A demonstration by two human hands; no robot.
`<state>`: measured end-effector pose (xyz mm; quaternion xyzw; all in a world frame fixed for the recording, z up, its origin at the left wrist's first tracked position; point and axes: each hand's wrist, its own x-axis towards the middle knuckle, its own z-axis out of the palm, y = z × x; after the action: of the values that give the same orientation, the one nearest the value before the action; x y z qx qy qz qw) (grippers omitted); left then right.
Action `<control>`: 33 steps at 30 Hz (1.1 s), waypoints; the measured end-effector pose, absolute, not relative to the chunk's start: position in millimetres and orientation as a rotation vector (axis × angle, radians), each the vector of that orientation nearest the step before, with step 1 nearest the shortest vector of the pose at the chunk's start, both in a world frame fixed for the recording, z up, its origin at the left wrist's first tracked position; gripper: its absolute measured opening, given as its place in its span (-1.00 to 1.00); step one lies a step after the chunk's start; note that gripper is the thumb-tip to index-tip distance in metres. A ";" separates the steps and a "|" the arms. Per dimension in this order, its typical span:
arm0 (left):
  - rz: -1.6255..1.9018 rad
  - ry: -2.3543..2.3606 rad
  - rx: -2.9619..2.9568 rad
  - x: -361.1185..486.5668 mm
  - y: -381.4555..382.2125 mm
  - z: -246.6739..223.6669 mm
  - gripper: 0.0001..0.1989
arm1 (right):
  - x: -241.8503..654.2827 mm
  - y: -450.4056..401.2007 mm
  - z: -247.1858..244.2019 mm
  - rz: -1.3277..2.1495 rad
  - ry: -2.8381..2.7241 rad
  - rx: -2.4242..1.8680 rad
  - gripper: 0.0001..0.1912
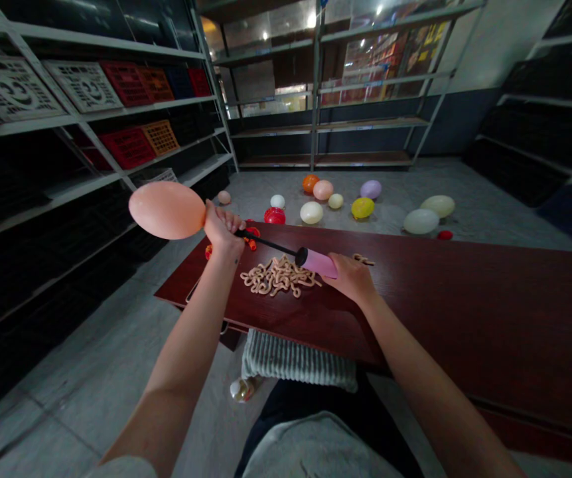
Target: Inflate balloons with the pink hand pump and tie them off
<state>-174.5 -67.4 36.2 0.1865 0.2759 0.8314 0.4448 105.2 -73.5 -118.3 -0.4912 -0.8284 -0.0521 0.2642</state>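
A peach balloon [167,210], partly inflated, sticks out to the left of my left hand [223,230]. That hand is closed around the balloon's neck and the end of a hand pump. The pump's black rod [271,244] stretches between my hands, and its pink barrel [320,263] is gripped in my right hand [350,277]. Beneath the pump, a pile of tan uninflated balloons [279,277] lies on the dark red table [445,292]. Some red and orange pieces [252,238] rest on the table just past my left hand.
Several inflated balloons, among them a yellow one [362,208] and a white one [421,221], lie on the floor beyond the table. A shelf at the left holds crates [83,86]. Metal racks [365,124] stand at the back. A folded grey cloth [296,358] is at the table's near edge.
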 end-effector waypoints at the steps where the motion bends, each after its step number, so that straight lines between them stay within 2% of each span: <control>1: 2.063 0.699 0.493 -169.6 -67.8 43.3 -0.38 | 105.3 -73.1 -119.0 -0.119 -2.220 -1.326 -0.62; 9: 2.104 0.729 0.771 -99.7 -58.2 90.0 -0.34 | 115.6 -69.9 -121.2 0.012 -2.015 -1.417 -0.61; 15: 1.984 0.701 0.872 -51.6 -28.3 105.1 -0.38 | 120.9 -65.4 -122.3 0.051 -1.885 -1.496 -0.63; 18: 1.890 0.740 0.891 -28.2 -10.5 92.6 -0.39 | 120.5 -63.0 -124.4 0.066 -1.841 -1.526 -0.64; 26: 1.725 0.843 0.771 19.3 4.3 17.3 -0.40 | 121.7 -60.8 -125.5 0.049 -1.795 -1.614 -0.62; 33: 1.835 0.837 0.611 -7.5 -6.1 5.9 -0.47 | 119.3 -63.8 -122.7 -0.035 -1.934 -1.518 -0.63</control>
<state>-7.5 -6.1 5.9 0.2520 0.3452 0.7568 0.4945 119.3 -63.8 -122.7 -0.5816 -0.7413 -0.0136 0.3348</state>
